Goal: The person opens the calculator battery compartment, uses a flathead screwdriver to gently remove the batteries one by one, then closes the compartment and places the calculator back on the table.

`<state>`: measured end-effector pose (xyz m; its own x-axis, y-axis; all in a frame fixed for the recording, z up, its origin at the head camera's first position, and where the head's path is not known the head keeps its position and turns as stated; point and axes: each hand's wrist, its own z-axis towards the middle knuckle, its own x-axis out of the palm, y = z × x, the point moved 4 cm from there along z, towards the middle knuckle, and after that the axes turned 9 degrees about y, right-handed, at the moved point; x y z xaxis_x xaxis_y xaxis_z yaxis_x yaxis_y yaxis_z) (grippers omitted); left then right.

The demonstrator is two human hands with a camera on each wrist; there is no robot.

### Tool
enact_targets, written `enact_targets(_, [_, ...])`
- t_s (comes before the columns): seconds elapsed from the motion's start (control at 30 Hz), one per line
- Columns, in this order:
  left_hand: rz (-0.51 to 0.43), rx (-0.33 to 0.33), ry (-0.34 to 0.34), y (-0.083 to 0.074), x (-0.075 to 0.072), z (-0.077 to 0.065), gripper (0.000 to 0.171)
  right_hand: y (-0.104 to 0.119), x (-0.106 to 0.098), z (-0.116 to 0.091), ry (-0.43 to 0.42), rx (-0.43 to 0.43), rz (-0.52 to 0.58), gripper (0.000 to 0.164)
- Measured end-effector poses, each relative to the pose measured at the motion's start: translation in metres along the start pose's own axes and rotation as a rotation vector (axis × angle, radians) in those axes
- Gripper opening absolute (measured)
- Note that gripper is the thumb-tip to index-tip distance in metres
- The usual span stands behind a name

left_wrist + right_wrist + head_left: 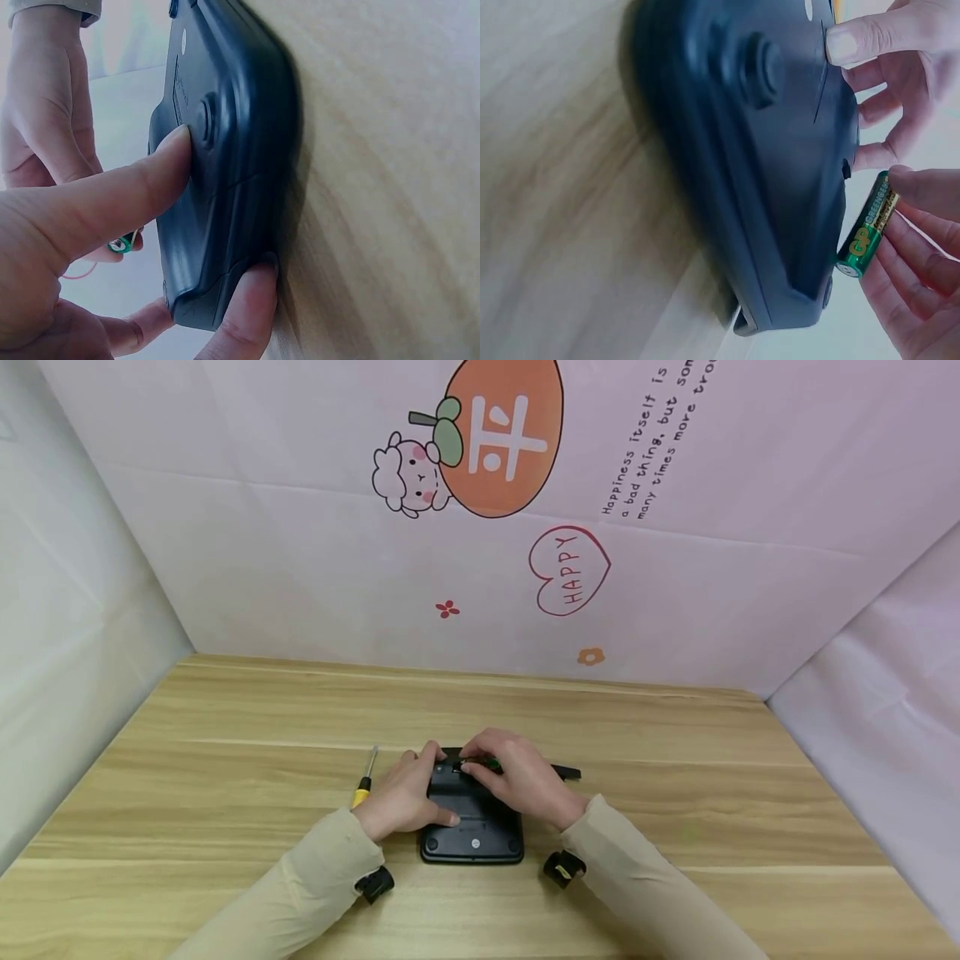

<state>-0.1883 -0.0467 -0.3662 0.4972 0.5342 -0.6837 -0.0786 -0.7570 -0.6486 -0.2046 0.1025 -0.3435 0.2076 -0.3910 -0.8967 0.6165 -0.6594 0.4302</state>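
We've got a black device (472,827) lying back-side up on the counter (675,793), near the middle of its front edge. Our left hand (401,797) steadies it: thumb pressed flat on the back panel, the other fingers (244,315) curled round the device's left edge, touching the counter. Our right hand (521,777) sits over the device's far end, its fingers (922,187) pinching a green AA battery (868,225) w/ gold lettering; the battery's lower end touches the device's edge, tilted. A yellow-handled screwdriver (365,779) lies just left of our left hand, tip toward the far edge. A thin black strip (566,771) lies just right of our right hand; can't tell what it is.
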Motion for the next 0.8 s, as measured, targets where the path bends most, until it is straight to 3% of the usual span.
enact_targets(0.8, [-0.002,0.012,-0.011,-0.001,0.000,0.000,0.072,-0.008,-0.017,-0.017,-0.035,0.031,-0.027,0.013])
